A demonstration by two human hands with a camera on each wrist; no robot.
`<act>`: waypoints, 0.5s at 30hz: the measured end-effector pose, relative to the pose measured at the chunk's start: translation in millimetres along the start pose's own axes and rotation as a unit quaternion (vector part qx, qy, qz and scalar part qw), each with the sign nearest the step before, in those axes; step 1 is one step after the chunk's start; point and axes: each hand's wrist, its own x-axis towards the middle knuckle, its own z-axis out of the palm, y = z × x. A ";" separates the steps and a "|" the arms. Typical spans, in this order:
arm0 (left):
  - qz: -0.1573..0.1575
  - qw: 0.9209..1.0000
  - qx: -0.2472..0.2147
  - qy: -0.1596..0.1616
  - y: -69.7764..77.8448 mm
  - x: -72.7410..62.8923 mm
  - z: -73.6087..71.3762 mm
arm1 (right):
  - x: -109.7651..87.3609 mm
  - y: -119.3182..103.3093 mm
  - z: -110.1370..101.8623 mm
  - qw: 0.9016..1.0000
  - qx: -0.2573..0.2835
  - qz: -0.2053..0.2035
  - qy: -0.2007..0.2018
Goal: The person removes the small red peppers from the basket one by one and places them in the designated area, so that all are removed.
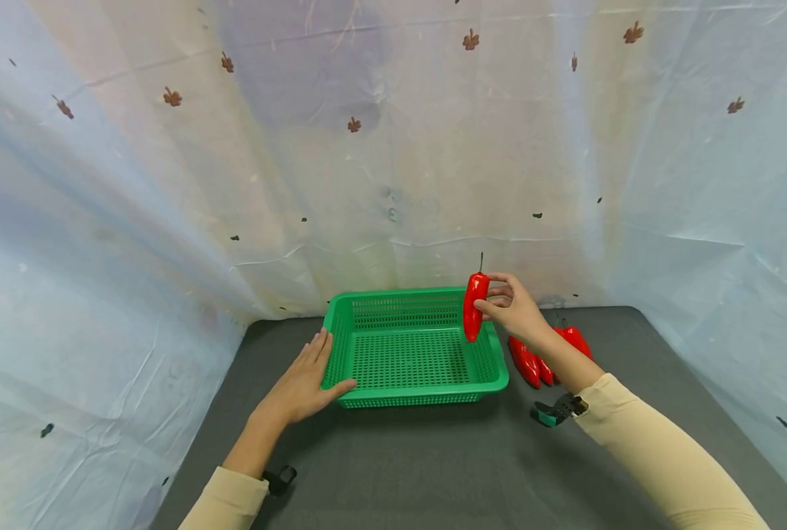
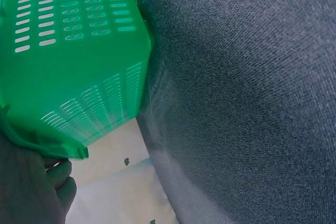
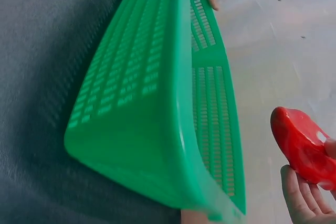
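A green plastic basket [image 1: 426,392] with slotted walls stands on the dark table. My left hand [image 1: 307,383] rests on its left rim, fingers extended and thumb spread over the front left corner; in the left wrist view that hand [image 2: 29,187] lies against the basket [image 2: 73,85] rim. Above the basket's right side, my right hand [image 1: 517,313] pinches a red chili pepper [image 1: 474,302] between thumb and fingers, its stem pointing up. The right wrist view shows the pepper [image 3: 296,137] higher than the basket [image 3: 142,145]. No pepper shows inside the basket.
Several more red peppers [image 1: 524,362] lie on the table right of the basket, partly hidden by my right forearm. The dark table [image 1: 433,471] ends at a pale plastic curtain [image 1: 400,184] printed with leaves, which hangs behind and along both sides.
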 end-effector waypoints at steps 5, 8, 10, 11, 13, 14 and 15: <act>-0.002 1.000 0.000 -0.003 0.2 0.3 0.0 | -8.4 2.8 -20.1 1.000 -0.013 -0.001 0.018; -0.001 1.000 0.001 -0.004 -0.6 0.4 0.4 | -14.2 5.2 -31.2 0.999 -0.024 -0.003 0.027; -0.001 1.000 0.000 -0.005 -0.9 0.5 0.7 | -18.4 7.2 -38.3 0.999 -0.029 -0.001 0.032; -0.001 1.000 0.000 -0.005 -1.0 0.6 0.9 | -20.3 8.4 -42.0 0.999 -0.032 0.000 0.035; 0.000 1.000 0.001 -0.006 -1.2 0.7 1.2 | -23.7 11.3 -49.7 0.998 -0.039 0.006 0.042; -0.001 1.000 0.001 -0.006 -1.2 0.6 1.3 | -24.9 13.2 -53.5 0.998 -0.040 0.010 0.045; -0.001 1.000 0.000 -0.006 -1.1 0.5 1.3 | -25.8 15.3 -57.8 0.998 -0.043 0.013 0.049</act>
